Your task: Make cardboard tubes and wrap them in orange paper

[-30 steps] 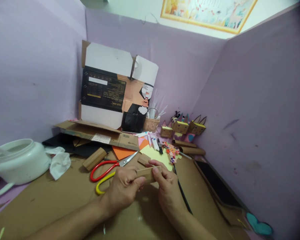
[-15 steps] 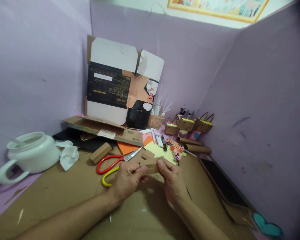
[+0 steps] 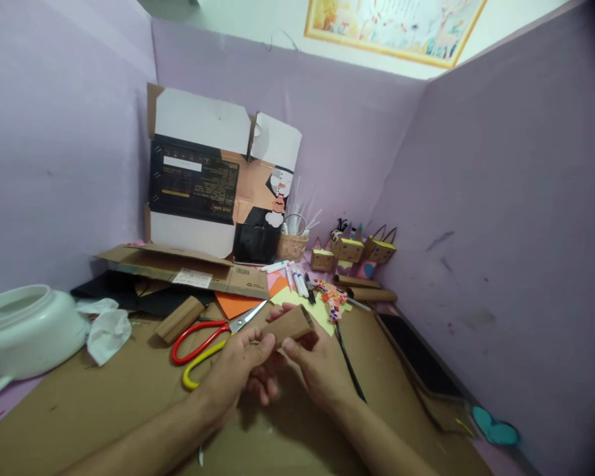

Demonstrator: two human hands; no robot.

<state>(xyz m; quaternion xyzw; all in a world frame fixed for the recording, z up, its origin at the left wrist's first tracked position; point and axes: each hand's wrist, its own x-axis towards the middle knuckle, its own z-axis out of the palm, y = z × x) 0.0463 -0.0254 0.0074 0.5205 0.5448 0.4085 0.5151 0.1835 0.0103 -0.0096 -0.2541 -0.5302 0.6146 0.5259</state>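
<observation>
Both hands hold a small folded brown cardboard piece (image 3: 291, 324) just above the cardboard sheet (image 3: 104, 396) that covers the table. My left hand (image 3: 238, 363) pinches its near left end between thumb and fingers. My right hand (image 3: 312, 367) grips its right side, fingers curled under it. The piece tilts up toward the far right. Red-and-yellow-handled scissors (image 3: 205, 344) lie just left of my hands, blades pointing to the far right.
A white lidded pot (image 3: 24, 327) and crumpled tissue (image 3: 106, 327) sit at the left. A cardboard block (image 3: 179, 318), flattened boxes (image 3: 178, 268), coloured paper, markers (image 3: 297, 277), small cardboard figures (image 3: 357, 250), a basket and a dark tablet (image 3: 416, 357) crowd the back and right. Purple walls enclose the desk.
The cardboard piece has been turned from level to tilted, its right end raised. My hands have drawn closer together and the view has shifted slightly.
</observation>
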